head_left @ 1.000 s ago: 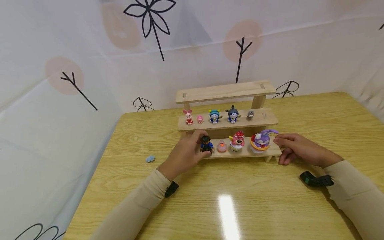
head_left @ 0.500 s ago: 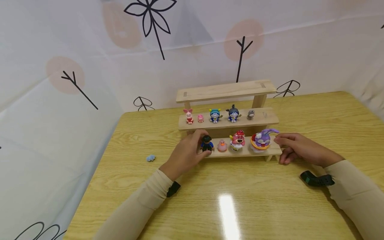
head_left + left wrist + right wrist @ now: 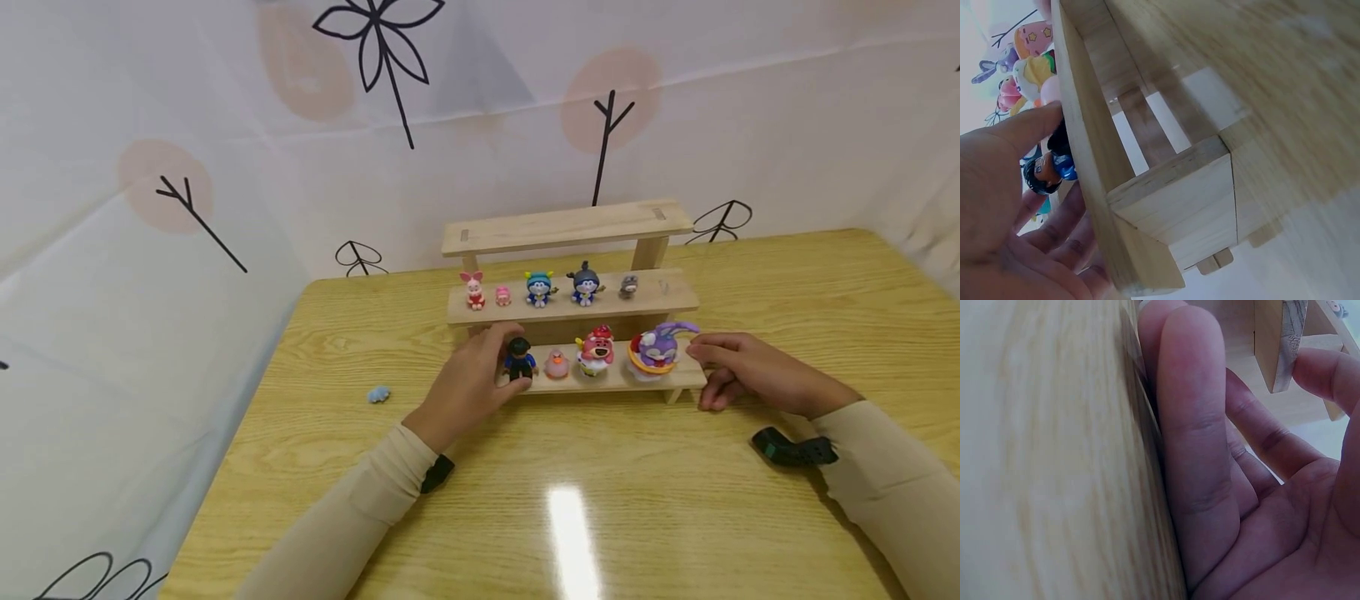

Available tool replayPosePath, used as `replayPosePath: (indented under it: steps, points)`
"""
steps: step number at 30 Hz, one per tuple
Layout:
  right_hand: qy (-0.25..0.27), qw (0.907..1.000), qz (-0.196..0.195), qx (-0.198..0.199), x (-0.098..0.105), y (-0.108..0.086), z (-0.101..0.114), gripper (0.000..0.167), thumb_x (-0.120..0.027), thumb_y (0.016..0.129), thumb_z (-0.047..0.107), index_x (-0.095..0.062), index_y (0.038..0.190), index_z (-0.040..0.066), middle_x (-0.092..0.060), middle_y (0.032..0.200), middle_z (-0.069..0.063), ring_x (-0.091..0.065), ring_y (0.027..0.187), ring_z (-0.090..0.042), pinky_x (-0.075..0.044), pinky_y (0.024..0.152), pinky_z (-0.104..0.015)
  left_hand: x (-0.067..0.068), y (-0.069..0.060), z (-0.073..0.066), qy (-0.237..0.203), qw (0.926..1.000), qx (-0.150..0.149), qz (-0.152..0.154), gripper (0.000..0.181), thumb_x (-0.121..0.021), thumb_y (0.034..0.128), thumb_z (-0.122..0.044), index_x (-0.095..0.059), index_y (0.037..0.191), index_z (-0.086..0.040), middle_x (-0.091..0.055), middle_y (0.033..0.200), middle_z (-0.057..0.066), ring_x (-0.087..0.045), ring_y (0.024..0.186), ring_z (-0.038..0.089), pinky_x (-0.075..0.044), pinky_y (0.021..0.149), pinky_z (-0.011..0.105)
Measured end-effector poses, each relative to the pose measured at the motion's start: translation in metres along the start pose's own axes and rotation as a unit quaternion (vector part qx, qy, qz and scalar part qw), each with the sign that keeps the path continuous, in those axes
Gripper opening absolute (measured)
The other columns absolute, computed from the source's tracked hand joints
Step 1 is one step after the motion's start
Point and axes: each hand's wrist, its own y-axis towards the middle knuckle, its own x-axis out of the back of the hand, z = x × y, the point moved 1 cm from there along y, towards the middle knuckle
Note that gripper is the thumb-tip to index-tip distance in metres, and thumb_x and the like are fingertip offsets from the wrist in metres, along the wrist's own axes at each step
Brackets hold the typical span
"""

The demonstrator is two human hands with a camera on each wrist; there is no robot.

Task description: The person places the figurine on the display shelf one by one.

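In the head view my left hand (image 3: 468, 379) curves round a small black-haired toy figure (image 3: 519, 360) in a blue top, at the left end of a wooden display shelf's (image 3: 570, 383) lowest step. The left wrist view has the thumb by the toy figure's (image 3: 1054, 169) legs at the shelf edge, other fingers behind it. My right hand (image 3: 757, 375) touches the right end of that step with a fingertip, its lower fingers resting on the table. Along the same step stand a pink duck (image 3: 557, 364), a pink bear figure (image 3: 596, 352) and a purple rabbit figure (image 3: 656, 354).
Several small figures stand on the middle step, among them a pink pig figure (image 3: 474, 292) and a grey-haired figure (image 3: 586, 285). The top step (image 3: 566, 227) is bare wood. A light blue piece (image 3: 378, 394) lies on the table (image 3: 315, 467) to the left. Patterned cloth hangs behind.
The whole scene shifts very slightly in the head view. Both hands stay in place at the shelf, and the figures keep their positions.
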Motion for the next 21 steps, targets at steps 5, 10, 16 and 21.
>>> replayPosePath:
  steps: [5, 10, 16, 21]
  points:
    - [-0.001, 1.0000, 0.000, 0.000, 0.000, -0.001, 0.001, 0.064, -0.035, 0.110, 0.040, -0.021, 0.146, -0.011, -0.073, 0.083, -0.017, -0.074, 0.077, -0.026, -0.062, 0.071, -0.040, 0.003, -0.004, 0.001, -0.002, 0.9998, -0.006, -0.018, 0.064, -0.074, 0.0917, -0.038, -0.046, 0.143, -0.012, -0.061, 0.124, 0.008, -0.063, 0.105, 0.020, -0.056, 0.090, 0.035]
    - [0.000, 1.0000, -0.001, 0.002, -0.001, -0.001, 0.001, 0.064, -0.035, 0.110, 0.040, -0.022, 0.145, -0.012, -0.073, 0.083, -0.017, -0.074, 0.076, -0.026, -0.062, 0.071, -0.040, 0.012, -0.008, 0.004, -0.011, 0.9987, -0.005, -0.049, 0.043, -0.065, 0.0987, -0.032, -0.055, 0.135, -0.011, -0.065, 0.122, 0.008, -0.065, 0.109, 0.021, -0.057, 0.088, 0.036]
    - [-0.001, 1.0000, 0.000, 0.002, -0.001, -0.001, 0.000, 0.058, -0.035, 0.110, 0.040, -0.029, 0.140, -0.010, -0.073, 0.083, -0.017, -0.074, 0.076, -0.026, -0.062, 0.071, -0.041, 0.020, -0.015, 0.015, -0.034, 0.9949, 0.010, -0.094, 0.038, -0.064, 0.0983, -0.021, -0.056, 0.133, -0.009, -0.068, 0.108, 0.007, -0.065, 0.099, 0.019, -0.057, 0.081, 0.034]
    - [-0.001, 1.0000, 0.004, 0.005, 0.000, 0.000, -0.001, 0.050, -0.035, 0.110, 0.039, -0.036, 0.132, -0.006, -0.072, 0.084, -0.018, -0.074, 0.078, -0.028, -0.062, 0.071, -0.041, 0.025, -0.026, 0.030, -0.059, 0.9921, 0.033, -0.106, 0.032, -0.060, 0.1002, -0.019, -0.057, 0.132, -0.011, -0.066, 0.103, 0.003, -0.062, 0.094, 0.015, -0.054, 0.077, 0.032]
